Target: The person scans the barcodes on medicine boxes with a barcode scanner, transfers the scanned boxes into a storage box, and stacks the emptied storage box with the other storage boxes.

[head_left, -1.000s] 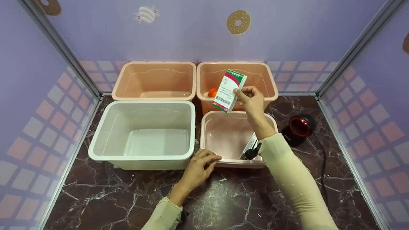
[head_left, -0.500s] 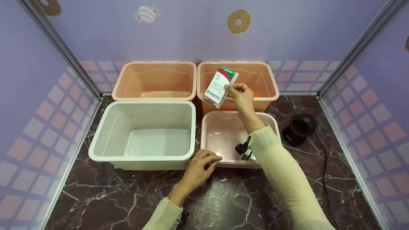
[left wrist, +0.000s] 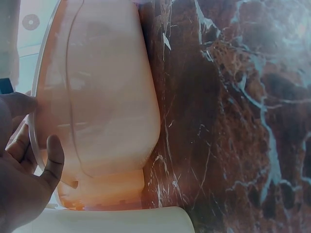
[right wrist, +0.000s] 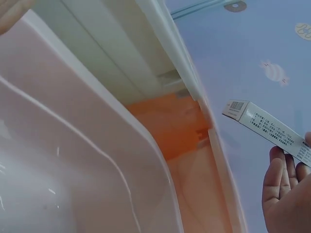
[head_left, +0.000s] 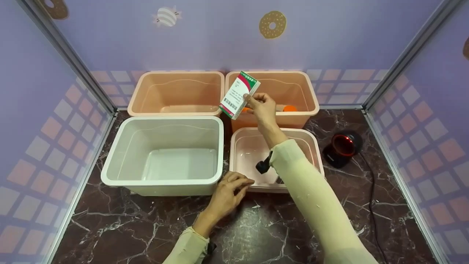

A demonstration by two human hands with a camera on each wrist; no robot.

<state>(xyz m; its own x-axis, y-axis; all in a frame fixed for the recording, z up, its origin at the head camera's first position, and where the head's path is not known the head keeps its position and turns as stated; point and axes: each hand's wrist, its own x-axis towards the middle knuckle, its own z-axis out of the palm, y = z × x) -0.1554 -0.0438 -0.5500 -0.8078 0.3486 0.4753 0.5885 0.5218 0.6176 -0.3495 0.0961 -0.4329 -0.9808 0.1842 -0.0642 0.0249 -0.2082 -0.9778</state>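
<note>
While right hand (head_left: 264, 109) pinches 1 carton (head_left: 235, 94), left hand (head_left: 228, 191) grips 1 pink bin (head_left: 270, 188), 3 more bins (head_left: 161, 182) near.

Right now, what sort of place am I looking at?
Probably a sorting booth: patterned panels wall three sides of a marbled surface, which bears plastic bins and what looks like a scanner.

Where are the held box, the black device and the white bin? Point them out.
Held box (head_left: 235, 93): head view, printed front.
Black device (head_left: 343, 145): head view, red-lit opening.
White bin (head_left: 163, 182): head view, near rim.
</note>
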